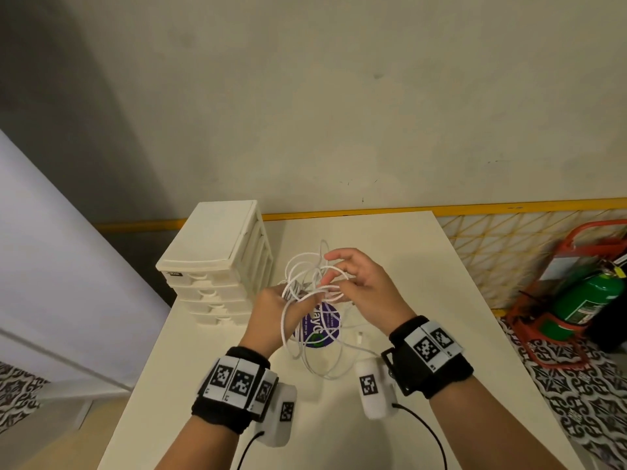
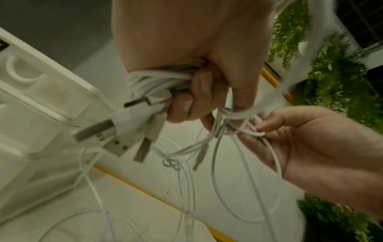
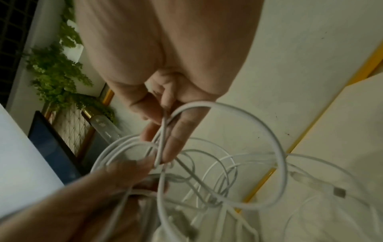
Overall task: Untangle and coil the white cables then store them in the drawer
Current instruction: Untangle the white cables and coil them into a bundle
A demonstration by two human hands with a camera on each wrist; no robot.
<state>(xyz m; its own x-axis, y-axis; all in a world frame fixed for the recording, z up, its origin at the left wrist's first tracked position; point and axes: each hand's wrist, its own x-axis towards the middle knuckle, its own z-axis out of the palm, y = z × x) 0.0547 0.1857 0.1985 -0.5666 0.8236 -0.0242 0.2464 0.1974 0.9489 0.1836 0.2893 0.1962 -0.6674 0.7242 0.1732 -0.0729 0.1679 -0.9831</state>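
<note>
A tangle of white cables hangs between my two hands above the white table. My left hand grips a bunch of cable ends, and several USB plugs stick out of its fist. My right hand pinches a cable loop between thumb and fingers, just right of the left hand. More loops trail down onto the table. The white drawer unit stands at the table's left rear, all its drawers closed.
A round purple sticker lies on the table under the cables. A small white plug end rests near it. A green fire extinguisher on a red stand sits on the floor at the right. The wall is close behind the table.
</note>
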